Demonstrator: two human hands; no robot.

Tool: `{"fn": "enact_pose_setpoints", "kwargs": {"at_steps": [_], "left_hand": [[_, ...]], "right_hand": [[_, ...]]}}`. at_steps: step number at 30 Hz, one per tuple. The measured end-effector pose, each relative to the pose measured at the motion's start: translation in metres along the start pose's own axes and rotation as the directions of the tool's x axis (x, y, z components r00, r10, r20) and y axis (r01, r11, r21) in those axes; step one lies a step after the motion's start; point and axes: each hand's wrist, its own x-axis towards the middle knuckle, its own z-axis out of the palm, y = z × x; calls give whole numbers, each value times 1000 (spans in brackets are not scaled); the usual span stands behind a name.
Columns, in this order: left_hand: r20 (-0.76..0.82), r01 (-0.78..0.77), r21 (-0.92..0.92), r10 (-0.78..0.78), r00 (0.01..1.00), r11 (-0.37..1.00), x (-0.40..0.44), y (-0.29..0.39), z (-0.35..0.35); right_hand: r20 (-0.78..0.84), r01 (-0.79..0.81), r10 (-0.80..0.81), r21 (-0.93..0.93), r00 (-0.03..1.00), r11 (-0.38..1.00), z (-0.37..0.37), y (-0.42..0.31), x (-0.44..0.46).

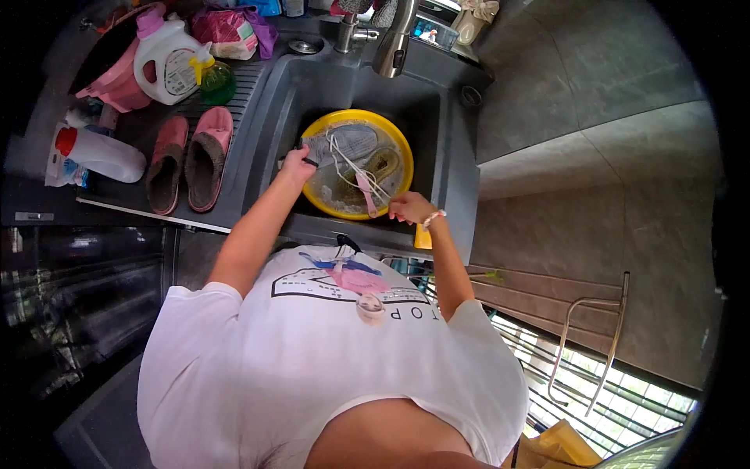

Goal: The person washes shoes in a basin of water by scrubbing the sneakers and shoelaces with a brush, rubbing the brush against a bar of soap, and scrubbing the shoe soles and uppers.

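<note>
- I see the left hand's (297, 166) fingers closed on the left end of the grey shoe (351, 143), over the basin's left rim.
- The right hand's (412, 208) fingers are bent beside the near right rim; I cannot tell whether they pinch the white laces (355, 167).
- The shoe lies in the yellow basin (408, 152), inside the sink (459, 156); I find a gap along the far side, a narrower one at right.
- The tap (394, 47) hangs over the sink's far edge.
- Pink slippers (211, 129) rest on the dark tabletop (121, 185); a grey wall (547, 62) rises at right.
- I read "TOP", upside down, on the shirt (336, 359).
</note>
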Motion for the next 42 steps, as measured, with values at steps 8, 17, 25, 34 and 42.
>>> {"fn": "enact_pose_setpoints", "kwargs": {"at_steps": [8,17,25,34,42], "left_hand": [[4,-60,-22,60,998,998,42,26,-13],[82,-74,177,61,995,981,67,18,-31],[281,96,167,-140,949,981,-15,-22,-18],[352,92,134,-134,926,987,-47,-21,-6],[463,243,231,-326,824,942,-75,-9,4]], "right_hand": [[-199,389,-334,468,921,793,23,32,-8],[-226,538,-509,93,831,838,28,19,-30],[-424,352,-450,-291,786,889,45,-9,40],[-765,404,-603,-490,226,773,53,-69,60],[-659,344,-644,-544,389,765,39,-78,74]]}}
